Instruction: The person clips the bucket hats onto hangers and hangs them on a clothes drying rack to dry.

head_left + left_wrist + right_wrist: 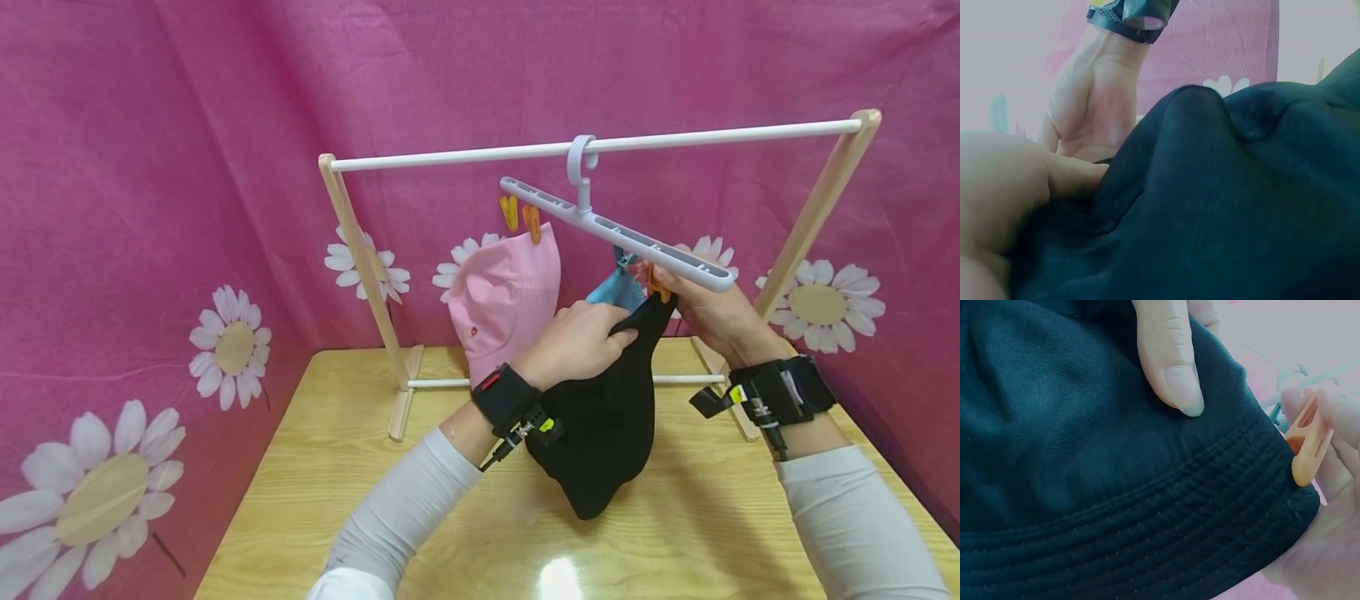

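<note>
A black bucket hat (607,425) hangs between the two hands, with rows of stitching on its brim in the right wrist view. My left hand (581,337) pinches the hat's fabric, its thumb (1175,369) flat on the outer side. At the brim's edge, my right hand (716,317) pinches an orange clothespin (1311,444) that sits on the brim. Just above that hand runs the right arm of a pale grey hanger (645,244). From the hanger's left half hangs a pink bucket hat (498,287) on another orange clothespin (532,225).
A yellow clothespin (509,213) hangs near the hanger's left end. Behind the hands is a light blue cloth item (618,289), partly hidden, with a teal clip (623,258). The rack's white rail (465,156) bears the hanger above the wooden table (315,500).
</note>
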Available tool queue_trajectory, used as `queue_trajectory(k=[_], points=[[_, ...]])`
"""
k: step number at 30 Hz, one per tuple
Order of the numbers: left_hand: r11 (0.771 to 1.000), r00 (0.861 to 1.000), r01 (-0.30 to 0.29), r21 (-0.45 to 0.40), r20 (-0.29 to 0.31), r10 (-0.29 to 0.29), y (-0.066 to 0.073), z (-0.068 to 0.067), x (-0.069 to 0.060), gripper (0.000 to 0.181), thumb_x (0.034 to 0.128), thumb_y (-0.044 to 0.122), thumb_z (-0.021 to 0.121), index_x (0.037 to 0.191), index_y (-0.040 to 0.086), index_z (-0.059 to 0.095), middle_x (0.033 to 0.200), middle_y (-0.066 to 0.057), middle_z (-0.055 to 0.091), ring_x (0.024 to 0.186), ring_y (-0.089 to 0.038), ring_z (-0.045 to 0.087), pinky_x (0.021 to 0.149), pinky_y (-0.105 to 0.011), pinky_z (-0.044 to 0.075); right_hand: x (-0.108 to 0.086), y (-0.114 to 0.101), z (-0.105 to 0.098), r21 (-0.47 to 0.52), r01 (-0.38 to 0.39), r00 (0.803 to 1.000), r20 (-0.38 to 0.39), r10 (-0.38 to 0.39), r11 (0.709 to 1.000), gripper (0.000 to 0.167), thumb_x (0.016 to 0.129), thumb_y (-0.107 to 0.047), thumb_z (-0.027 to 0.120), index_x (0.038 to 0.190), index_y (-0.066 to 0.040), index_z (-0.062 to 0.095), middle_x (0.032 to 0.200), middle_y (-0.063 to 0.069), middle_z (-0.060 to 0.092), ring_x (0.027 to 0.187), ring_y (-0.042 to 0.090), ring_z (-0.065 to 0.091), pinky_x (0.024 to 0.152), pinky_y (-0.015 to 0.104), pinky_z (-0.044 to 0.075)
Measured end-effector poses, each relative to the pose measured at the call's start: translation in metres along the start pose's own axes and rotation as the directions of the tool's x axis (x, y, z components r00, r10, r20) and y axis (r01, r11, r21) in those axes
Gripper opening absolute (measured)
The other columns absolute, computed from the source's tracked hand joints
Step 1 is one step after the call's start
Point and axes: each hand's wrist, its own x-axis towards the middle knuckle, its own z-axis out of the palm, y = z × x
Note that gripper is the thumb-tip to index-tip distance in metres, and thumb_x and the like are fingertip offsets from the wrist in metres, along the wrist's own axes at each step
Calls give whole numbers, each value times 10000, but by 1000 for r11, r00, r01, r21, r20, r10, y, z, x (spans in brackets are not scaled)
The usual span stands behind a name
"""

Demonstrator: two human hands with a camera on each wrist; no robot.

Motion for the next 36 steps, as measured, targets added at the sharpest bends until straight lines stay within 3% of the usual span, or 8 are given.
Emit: queue_trajectory(k=[6, 14, 19, 26, 36], points=[[1000, 1000, -1, 21, 3, 0, -2, -7, 3, 209, 1082, 285, 577, 1021, 152, 728, 772, 28, 577, 768, -140, 585, 638, -258, 456, 0, -2, -1, -10, -10, 1000, -13, 10, 1000, 111, 1018, -102, 669, 1109, -105, 731, 1029, -7, 728, 947, 117, 627, 867, 215, 493], [1000, 1000, 12, 15, -15, -12, -1, -12, 3, 219, 1085, 290, 571, 1012, 154, 726, 749, 22, 571, 770, -139, 594, 667, -282, 470, 1, -4, -5, -51, 7, 999, 47, -5, 999, 141, 1029, -104, 655, 1155, -74, 712, 1059, 27, 722, 988, 148, 678, 944, 229, 531], [1000, 1000, 17, -2, -14, -17, -2, -10, 2, 243, 1086, 297, 567, 915, 167, 680, 733, 25, 522, 776, -139, 585, 664, -289, 455, -3, -1, -8, -56, -9, 998, 64, 13, 998, 184, 1042, -116, 634, 1215, -58, 660, 1077, 56, 710, 982, 160, 689, 945, 253, 559], [1000, 999, 12, -21, -32, -13, -6, -2, 1, 262, 1076, 303, 584, 859, 177, 661, 716, 39, 507, 800, -133, 562, 671, -278, 435, -9, 6, -9, 11, -19, 999, 30, 18, 1000, 250, 1050, -67, 594, 1293, -61, 652, 1116, 72, 724, 989, 159, 711, 955, 241, 553], [998, 999, 4, -65, -33, -6, -10, 4, -2, 216, 1058, 328, 615, 934, 161, 671, 707, 40, 498, 752, -126, 554, 645, -256, 421, -24, 20, -19, -30, -74, 997, 6, 74, 997, 319, 1106, -138, 481, 1422, -156, 517, 1357, 4, 569, 1204, 84, 628, 1034, 208, 486]])
